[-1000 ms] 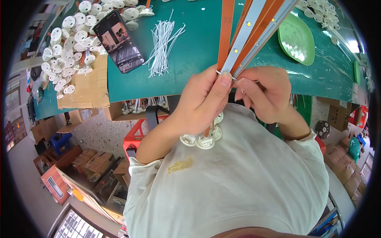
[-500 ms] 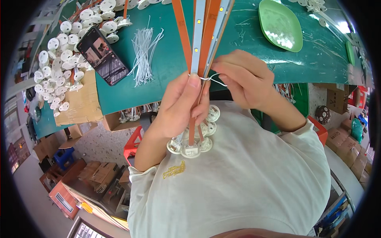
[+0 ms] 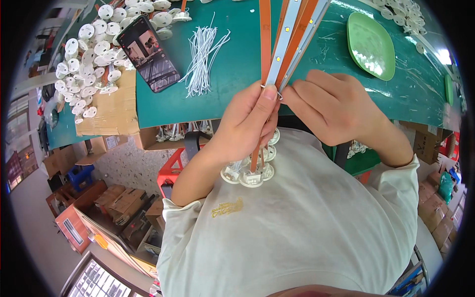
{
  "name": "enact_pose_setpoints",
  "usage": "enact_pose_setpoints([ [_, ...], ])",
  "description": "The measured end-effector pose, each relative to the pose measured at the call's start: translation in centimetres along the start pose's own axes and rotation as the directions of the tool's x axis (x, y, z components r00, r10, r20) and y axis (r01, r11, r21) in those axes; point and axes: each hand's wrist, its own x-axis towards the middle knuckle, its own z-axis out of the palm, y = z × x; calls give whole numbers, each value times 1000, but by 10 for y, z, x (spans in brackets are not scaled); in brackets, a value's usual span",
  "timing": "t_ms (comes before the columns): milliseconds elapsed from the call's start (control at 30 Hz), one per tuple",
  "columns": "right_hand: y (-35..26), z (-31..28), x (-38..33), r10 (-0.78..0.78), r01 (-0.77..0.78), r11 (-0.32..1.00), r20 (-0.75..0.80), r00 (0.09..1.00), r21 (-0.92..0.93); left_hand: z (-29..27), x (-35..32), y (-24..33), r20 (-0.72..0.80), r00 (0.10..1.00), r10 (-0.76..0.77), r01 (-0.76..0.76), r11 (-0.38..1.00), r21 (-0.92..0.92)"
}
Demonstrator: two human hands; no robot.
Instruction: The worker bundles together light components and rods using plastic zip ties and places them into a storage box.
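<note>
My left hand (image 3: pixel 242 121) is closed around a bundle of LED strips (image 3: pixel 282 44), its thumb lying over the front. The strips show orange backs and pale faces with small yellow LEDs, and they fan out upward past the top edge. Round white end caps (image 3: pixel 251 178) hang at the bundle's lower end, against my shirt. A thin white tie (image 3: pixel 280 95) goes round the strips just above my left thumb. Beside it, my right hand (image 3: pixel 336 109) is closed with its fingertips at the tie's ends, which are mostly hidden.
A heap of loose white ties (image 3: pixel 202 64) lies on the green table (image 3: pixel 163 110). To its left are a phone (image 3: pixel 157 69), many white round caps (image 3: pixel 86 64) and a cardboard sheet (image 3: pixel 116 106). A green tray (image 3: pixel 353 37) sits at the right.
The tie's loose loop has been drawn in small against the strips, and my right hand has closed more tightly beside it. The whole view has shifted, with the table things appearing further right.
</note>
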Motion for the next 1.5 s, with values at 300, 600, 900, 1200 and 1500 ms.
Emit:
enact_pose_setpoints([
  [300,-12,42,-1,243,-170,930,-198,950,324,2,-2,-6,-95,985,146,-138,987,87],
  [600,-50,33,13,785,-375,-219,391,480,901,11,-15,-18,-166,938,304,-275,945,177],
  [900,-40,33,8,597,-347,-540,639,485,767,4,-23,-11,-202,949,242,-237,970,52],
  [1200,-5,26,5,4,49,984,-288,958,173,3,-23,-5,-128,972,195,-192,981,35],
  [1500,-14,18,12,114,-102,973,-48,992,207,-1,-23,-2,-111,971,210,-185,962,202],
])
